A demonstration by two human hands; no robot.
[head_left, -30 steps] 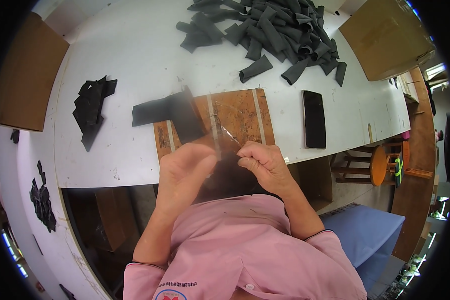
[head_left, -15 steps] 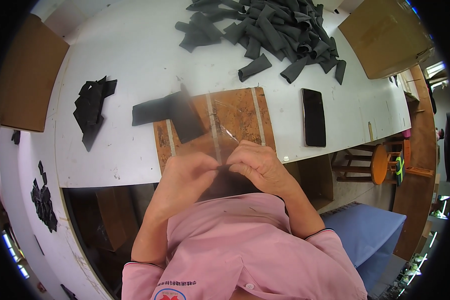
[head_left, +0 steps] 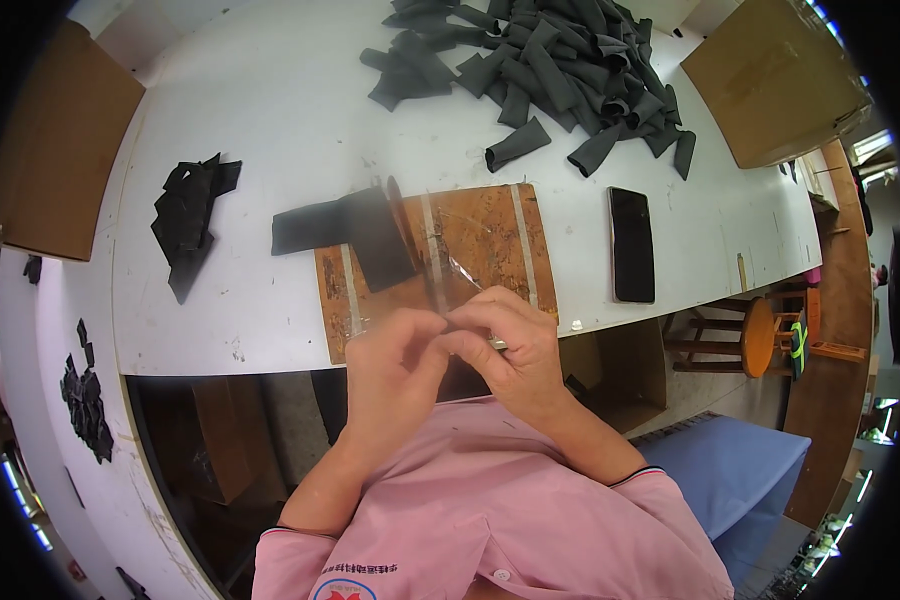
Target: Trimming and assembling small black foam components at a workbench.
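Observation:
My left hand (head_left: 395, 365) and my right hand (head_left: 510, 350) meet in front of my chest, at the near edge of a wooden board (head_left: 490, 235). Fingers and thumbs on both are pinched together, and the fingertips touch or nearly touch. Whatever lies between them is too small or hidden to name. A small shiny piece (head_left: 497, 343) shows against my right palm. Beyond the hands, dark grey fabric pieces (head_left: 375, 240) lie crosswise over the board's left part and onto the table. A blurred dark strip runs from them toward my fingers.
A heap of dark grey fabric tubes (head_left: 560, 75) covers the table's far side. Black scraps (head_left: 185, 220) lie at left, a phone (head_left: 631, 245) at right. Cardboard boxes (head_left: 55, 140) stand at both far corners. A wooden stool (head_left: 758, 338) stands beyond the table's right edge.
Both hands have drawn closer together and turned, with the fingertips slightly higher. The shiny piece at my right palm has come into sight. The whole view has shifted slightly.

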